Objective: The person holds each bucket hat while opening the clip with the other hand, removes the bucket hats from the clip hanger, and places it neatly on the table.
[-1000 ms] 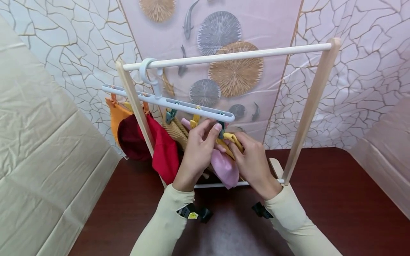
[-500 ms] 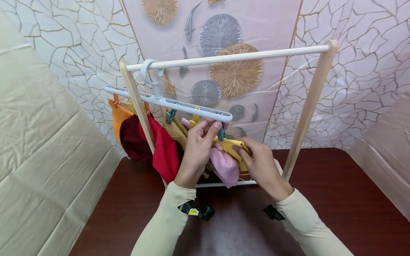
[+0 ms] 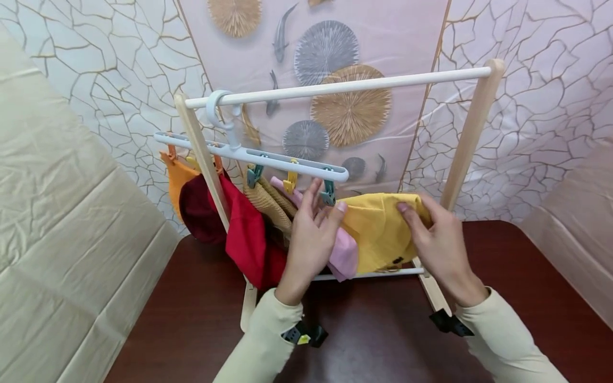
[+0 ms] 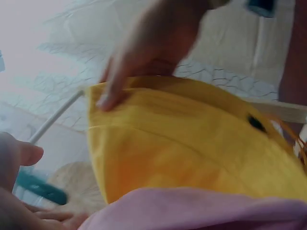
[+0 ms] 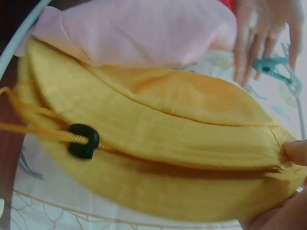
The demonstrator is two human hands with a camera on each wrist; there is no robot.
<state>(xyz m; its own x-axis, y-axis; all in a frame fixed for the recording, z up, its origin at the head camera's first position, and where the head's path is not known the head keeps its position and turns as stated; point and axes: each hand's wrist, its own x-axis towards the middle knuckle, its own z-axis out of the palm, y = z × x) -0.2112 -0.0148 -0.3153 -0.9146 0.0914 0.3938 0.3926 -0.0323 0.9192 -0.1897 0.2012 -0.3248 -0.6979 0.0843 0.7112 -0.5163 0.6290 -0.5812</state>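
Yellow hat (image 3: 378, 231): came clear of end clip (image 3: 328, 193), apparently freed; our right hand (image 3: 442, 250) pinched it, left hand (image 3: 311, 242) spread.

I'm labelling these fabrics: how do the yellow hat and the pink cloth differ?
The yellow hat shows a black cord lock; the pink cloth shows none. The right grip holds the yellow hat's edge, not the pink cloth. Both are solid-coloured fabric.
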